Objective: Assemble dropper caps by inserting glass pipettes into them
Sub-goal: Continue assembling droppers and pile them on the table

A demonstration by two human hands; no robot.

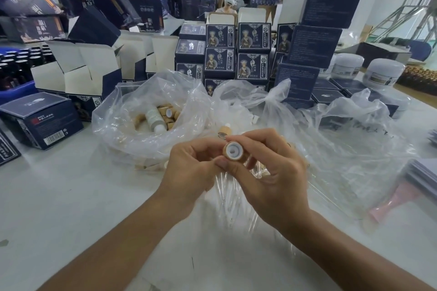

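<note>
Both hands meet over the table's middle. The right hand (267, 168) pinches the dropper cap (233, 151); the left hand (191, 168) looks curled, maybe round a pipette. Pushing crookedly could snap glass.

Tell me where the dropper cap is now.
In the head view, the dropper cap sits at centre, pinched by the right hand, above the glass pipettes.

Stacked navy boxes (254, 38) stand behind white jars (383, 73) on the table (59, 196).
</note>
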